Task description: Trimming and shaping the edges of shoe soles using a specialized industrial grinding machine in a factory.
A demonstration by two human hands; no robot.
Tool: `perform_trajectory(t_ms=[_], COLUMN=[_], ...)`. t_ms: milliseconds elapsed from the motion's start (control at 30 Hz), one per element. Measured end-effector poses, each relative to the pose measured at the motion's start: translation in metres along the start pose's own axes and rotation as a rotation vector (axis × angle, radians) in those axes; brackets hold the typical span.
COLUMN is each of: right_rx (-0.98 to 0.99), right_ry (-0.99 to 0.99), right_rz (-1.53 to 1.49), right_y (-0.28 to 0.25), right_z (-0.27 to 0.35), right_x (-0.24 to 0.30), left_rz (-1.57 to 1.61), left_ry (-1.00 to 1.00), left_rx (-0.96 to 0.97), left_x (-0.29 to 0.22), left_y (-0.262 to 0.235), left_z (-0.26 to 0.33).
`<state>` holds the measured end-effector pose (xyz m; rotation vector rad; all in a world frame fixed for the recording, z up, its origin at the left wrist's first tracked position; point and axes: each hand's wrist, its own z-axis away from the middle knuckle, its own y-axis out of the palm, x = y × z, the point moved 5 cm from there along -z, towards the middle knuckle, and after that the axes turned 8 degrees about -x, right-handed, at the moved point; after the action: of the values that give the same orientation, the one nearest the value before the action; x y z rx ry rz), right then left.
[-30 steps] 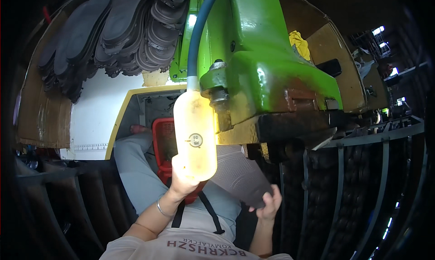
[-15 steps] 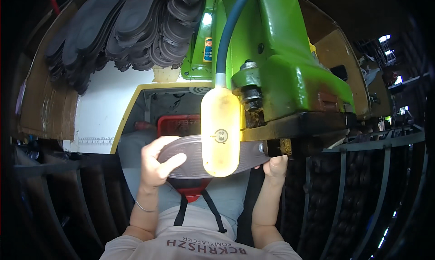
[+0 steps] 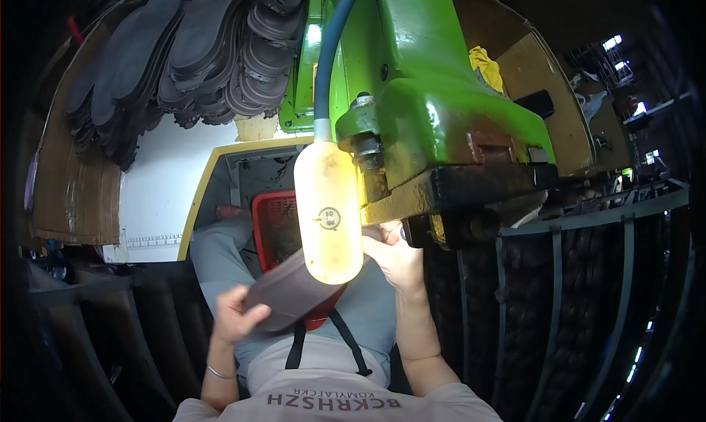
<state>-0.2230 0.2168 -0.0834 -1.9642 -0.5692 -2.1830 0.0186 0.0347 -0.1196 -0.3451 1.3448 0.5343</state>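
Observation:
A dark grey-brown shoe sole point(image 3: 290, 293) is held aslant over my lap, its near end low on the left. My left hand point(image 3: 237, 315) grips that near end, thumb on top. The sole's middle passes behind a lit yellow lamp point(image 3: 329, 208) on a blue-grey flexible neck. At the far end, my right hand point(image 3: 397, 260) pinches the sole beside the lamp, just under the dark head of a green machine point(image 3: 434, 105). Part of the right fingers and that end of the sole are hidden by the lamp and the machine.
Stacks of dark soles point(image 3: 206, 47) lie on the white table point(image 3: 165, 179) at the far left, by a cardboard box point(image 3: 81, 201). A red basket point(image 3: 265, 201) sits below the yellow-edged opening. Another carton point(image 3: 559, 91) with yellow cloth stands right, above a metal rack point(image 3: 559, 231).
The sole has swung from level to slanted, its left end lowered toward me with my left hand. My right hand has shifted left and up, closer to the lamp. The view has shifted slightly.

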Motion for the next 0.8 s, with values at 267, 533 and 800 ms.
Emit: perform_trajectory(t_ms=[267,533,800], right_rx=[-0.06,-0.065,-0.841], right_ry=[-0.222,-0.367,-0.607], right_rz=[0.034,0.746,-0.145], right_y=[0.035,-0.033,-0.178], right_z=[0.007,0.017,-0.002], right_x=[0.047,0.099,0.153], left_rz=[-0.127,0.087,-0.02], left_ry=[0.139,-0.111,0.134], left_rx=[0.207,0.224,-0.236], left_x=[0.024,0.04,0.018], left_y=[0.101,0.101,0.035], left_z=[0.014,0.009,-0.072])
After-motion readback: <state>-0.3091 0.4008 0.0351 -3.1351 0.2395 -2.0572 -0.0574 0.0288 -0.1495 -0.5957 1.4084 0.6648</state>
